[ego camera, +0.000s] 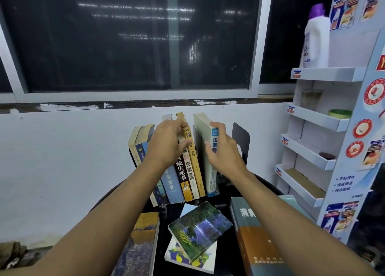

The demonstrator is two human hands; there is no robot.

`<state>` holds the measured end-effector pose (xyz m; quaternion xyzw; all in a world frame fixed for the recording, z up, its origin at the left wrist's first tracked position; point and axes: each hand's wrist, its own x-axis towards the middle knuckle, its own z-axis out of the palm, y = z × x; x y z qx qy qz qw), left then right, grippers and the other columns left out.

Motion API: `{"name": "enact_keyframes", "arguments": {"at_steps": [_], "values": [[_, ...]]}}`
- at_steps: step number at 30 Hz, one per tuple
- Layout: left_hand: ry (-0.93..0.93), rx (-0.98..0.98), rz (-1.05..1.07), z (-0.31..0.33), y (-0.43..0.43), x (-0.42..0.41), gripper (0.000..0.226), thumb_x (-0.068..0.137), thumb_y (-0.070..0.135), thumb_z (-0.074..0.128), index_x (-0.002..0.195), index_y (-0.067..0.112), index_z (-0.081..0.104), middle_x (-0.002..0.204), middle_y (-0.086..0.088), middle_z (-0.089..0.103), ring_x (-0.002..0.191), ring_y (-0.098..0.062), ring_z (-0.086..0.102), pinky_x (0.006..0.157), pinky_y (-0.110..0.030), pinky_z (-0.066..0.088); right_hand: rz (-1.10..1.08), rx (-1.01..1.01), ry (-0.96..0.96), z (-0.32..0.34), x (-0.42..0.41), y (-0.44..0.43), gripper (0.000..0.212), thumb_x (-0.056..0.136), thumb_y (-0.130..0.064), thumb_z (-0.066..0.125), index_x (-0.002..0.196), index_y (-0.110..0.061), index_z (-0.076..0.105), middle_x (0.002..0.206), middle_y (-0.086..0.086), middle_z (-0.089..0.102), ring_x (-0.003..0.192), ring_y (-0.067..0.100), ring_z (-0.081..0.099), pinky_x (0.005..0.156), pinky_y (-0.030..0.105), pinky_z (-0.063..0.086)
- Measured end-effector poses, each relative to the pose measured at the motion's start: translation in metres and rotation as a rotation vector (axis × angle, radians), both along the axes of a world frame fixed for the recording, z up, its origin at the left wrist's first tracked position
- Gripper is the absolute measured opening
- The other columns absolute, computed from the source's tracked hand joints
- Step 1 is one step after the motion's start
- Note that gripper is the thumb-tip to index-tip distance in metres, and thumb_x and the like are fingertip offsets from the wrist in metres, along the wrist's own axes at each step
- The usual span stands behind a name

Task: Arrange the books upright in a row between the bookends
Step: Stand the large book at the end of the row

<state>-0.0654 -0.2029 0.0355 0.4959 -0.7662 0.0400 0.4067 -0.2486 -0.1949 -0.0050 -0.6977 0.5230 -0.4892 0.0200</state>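
On the black table [163, 234]: the row of books [179, 179] stands near the white wall, its left end leaning; the black bookend [241, 138] stands just right of it, and the other bookend cannot be made out.
Newest book: a blue-spined book [214, 139] stands upright at the right end, with a dark gap between it and the tan-spined book [194, 161].
Risk, row: the leaning volumes would likely slump further if the steadying hand lifts before the gap is closed.
Risk, gap: a book let go while apart from its neighbours may tip sideways into the space.
Risk, bookend: a hard push rightward could slide it, since nothing shows it anchored.
Left hand [166, 144]: fingers curled over the top of the tan-spined book, thumb across the spines beside it, holding the row.
Right hand [224, 152]: closed around the blue-spined book, thumb on its left face, fingers round its right.
Still flat: a painted-cover book [139, 244], a landscape-cover book [200, 227] and a thick grey-orange book [250, 238] lie nearer the person.
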Motion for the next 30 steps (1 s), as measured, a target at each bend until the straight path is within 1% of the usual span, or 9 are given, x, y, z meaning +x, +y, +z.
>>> {"name": "enact_keyframes", "arguments": {"at_steps": [3,5,6,9,10,13,15,22,30], "values": [[-0.002,0.018,-0.002,0.001,0.001,0.000,0.043,0.088,0.036,0.074,0.125,0.025,0.058,0.125,0.001,0.062,0.119,-0.018,0.052,0.095,-0.035,0.044,0.189,0.178,0.048,0.009,-0.009,0.005,0.069,0.092,-0.016,0.061,0.143,-0.045,0.024,0.112,-0.007,0.064,0.088,0.006,0.066,0.067,0.017,0.051],[0.002,0.033,-0.008,0.002,0.002,0.000,0.043,0.089,0.035,0.073,0.127,0.024,0.058,0.127,0.001,0.061,0.122,-0.019,0.051,0.098,-0.036,0.043,0.285,0.295,0.133,0.017,-0.016,0.007,0.080,0.092,-0.011,0.063,0.146,-0.049,0.018,0.121,-0.015,0.057,0.097,0.003,0.063,0.069,0.006,0.046],[0.005,0.038,-0.009,0.003,0.003,0.000,0.043,0.089,0.035,0.073,0.128,0.024,0.058,0.127,0.001,0.061,0.123,-0.019,0.050,0.099,-0.036,0.043,0.316,0.336,0.156,0.020,-0.020,0.007,0.084,0.093,-0.008,0.064,0.146,-0.051,0.015,0.126,-0.017,0.051,0.104,0.004,0.061,0.076,0.009,0.049],[0.005,0.045,-0.009,0.003,0.003,0.000,0.044,0.089,0.034,0.073,0.129,0.025,0.057,0.129,0.001,0.060,0.124,-0.019,0.050,0.101,-0.037,0.044,0.334,0.360,0.150,0.024,-0.025,0.007,0.088,0.095,-0.006,0.065,0.145,-0.055,0.013,0.134,-0.016,0.042,0.119,0.014,0.057,0.092,0.036,0.057],[0.003,0.047,-0.008,0.003,0.003,-0.001,0.044,0.089,0.035,0.073,0.129,0.025,0.057,0.129,0.002,0.060,0.124,-0.018,0.050,0.101,-0.037,0.044,0.326,0.352,0.144,0.023,-0.025,0.007,0.088,0.095,-0.006,0.065,0.145,-0.055,0.013,0.135,-0.016,0.042,0.120,0.013,0.056,0.090,0.036,0.058],[-0.003,0.043,-0.004,0.003,0.002,-0.002,0.044,0.089,0.036,0.073,0.129,0.027,0.057,0.129,0.002,0.061,0.124,-0.018,0.051,0.099,-0.038,0.045,0.298,0.308,0.161,0.021,-0.020,0.006,0.085,0.096,-0.007,0.065,0.146,-0.053,0.014,0.139,-0.014,0.044,0.112,0.005,0.056,0.069,0.011,0.052],[-0.006,0.041,-0.004,0.003,0.001,-0.002,0.043,0.089,0.036,0.073,0.128,0.027,0.057,0.128,0.002,0.061,0.123,-0.018,0.051,0.099,-0.039,0.046,0.294,0.289,0.165,0.019,-0.017,0.003,0.084,0.096,-0.006,0.065,0.146,-0.052,0.016,0.143,-0.011,0.045,0.109,0.004,0.056,0.058,0.008,0.048],[-0.012,0.035,0.002,0.003,-0.001,-0.005,0.044,0.089,0.035,0.073,0.130,0.028,0.057,0.127,0.002,0.061,0.122,-0.018,0.052,0.099,-0.039,0.046,0.313,0.261,0.144,0.015,-0.010,-0.002,0.083,0.095,-0.004,0.064,0.144,-0.054,0.020,0.145,-0.008,0.044,0.115,0.010,0.056,0.060,0.010,0.051],[-0.011,0.047,-0.004,0.004,0.004,-0.005,0.042,0.090,0.034,0.072,0.129,0.028,0.056,0.126,0.001,0.061,0.121,-0.019,0.052,0.100,-0.040,0.047,0.287,0.254,0.137,0.009,-0.015,-0.001,0.083,0.096,-0.004,0.062,0.147,-0.052,0.018,0.148,-0.006,0.044,0.114,0.009,0.056,0.062,0.004,0.049]]}}
